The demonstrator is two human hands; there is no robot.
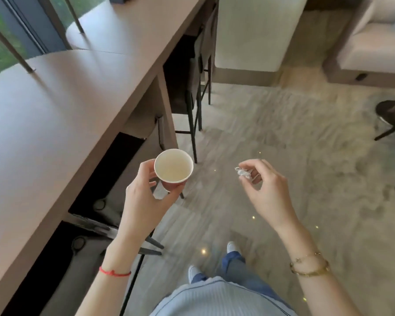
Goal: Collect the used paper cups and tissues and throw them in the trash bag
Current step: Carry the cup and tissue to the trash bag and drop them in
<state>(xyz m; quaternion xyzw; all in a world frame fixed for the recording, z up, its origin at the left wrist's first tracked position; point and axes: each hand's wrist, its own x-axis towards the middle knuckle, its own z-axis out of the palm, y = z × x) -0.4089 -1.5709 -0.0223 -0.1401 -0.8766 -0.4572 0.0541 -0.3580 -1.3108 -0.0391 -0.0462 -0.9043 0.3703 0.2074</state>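
One paper cup [173, 166] is in view, held upright in the air beside the long wooden counter [55, 115], its open mouth facing the camera and its pale inside showing. The left hand [144, 197] grips it from below and the side, thumb and fingers curled round its reddish lower wall. One small crumpled tissue [244, 173], white and wadded, sits at the tips of the right hand [266, 192], pinched between thumb and forefinger while the other fingers hang loosely curled beneath. The two hands are held apart over the pale floor [283, 133], the cup to the left, the tissue to the right, neither touching the other.

One red string [114, 273] circles the left wrist; two gold bracelets [310, 265] lie on the right wrist. Two white shoes [232, 247] show below, with blue trousers [235, 263] and a light ribbed top [214, 299]. Dark stools [192, 83] stand tucked under the counter; how many there are cannot be told, since shadow and blur run them together. One pale sofa [374, 49] sits at the far right.
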